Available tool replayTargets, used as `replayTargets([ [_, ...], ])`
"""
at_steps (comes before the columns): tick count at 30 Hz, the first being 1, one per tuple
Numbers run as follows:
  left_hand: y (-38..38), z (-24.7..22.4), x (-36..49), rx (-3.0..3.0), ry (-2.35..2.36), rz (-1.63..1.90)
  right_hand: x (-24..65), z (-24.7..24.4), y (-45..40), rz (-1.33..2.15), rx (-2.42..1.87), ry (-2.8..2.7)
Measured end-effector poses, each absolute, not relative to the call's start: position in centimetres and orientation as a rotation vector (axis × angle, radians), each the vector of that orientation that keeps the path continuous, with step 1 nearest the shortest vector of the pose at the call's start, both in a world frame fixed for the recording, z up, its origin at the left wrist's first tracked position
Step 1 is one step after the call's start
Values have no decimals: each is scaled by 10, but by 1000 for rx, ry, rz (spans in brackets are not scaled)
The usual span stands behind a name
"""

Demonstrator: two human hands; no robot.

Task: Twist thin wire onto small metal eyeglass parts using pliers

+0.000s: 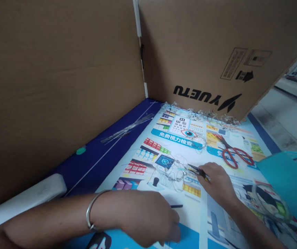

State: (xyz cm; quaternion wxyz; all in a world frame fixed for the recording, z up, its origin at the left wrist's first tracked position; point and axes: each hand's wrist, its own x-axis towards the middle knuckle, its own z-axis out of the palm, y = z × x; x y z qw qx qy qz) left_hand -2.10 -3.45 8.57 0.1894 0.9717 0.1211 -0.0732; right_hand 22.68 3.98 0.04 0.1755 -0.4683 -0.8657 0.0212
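Note:
My right hand point(217, 181) is closed on small pliers point(198, 171), whose jaws point left toward a loose tangle of thin clear wire loops point(176, 173). Down at the lower middle, my left hand point(150, 216) has its fingers curled downward over the printed sheet; anything between them is hidden. A short dark stick point(176, 206) lies just beyond its knuckles. Red-handled scissors point(235, 154) rest on the sheet, above and to the right of my right hand.
Cardboard walls point(195, 52) enclose the back and left. Wire pieces point(210, 116) line the back wall's foot. Clear strips point(127, 129) and a green scrap point(81, 150) lie on the blue surface. A turquoise box point(288, 183) and coiled wire point(271, 204) are at right, a white object point(44, 188) at left.

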Motion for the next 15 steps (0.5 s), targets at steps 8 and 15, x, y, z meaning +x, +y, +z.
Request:
replayTargets([
  [8,-48,120,-51,2741,565,-101,234,-9,44,-97,-1194,-2439],
  [15,-13,98,-110,2639,1546,34,234,-8,43,-168,-1159,-2397],
])
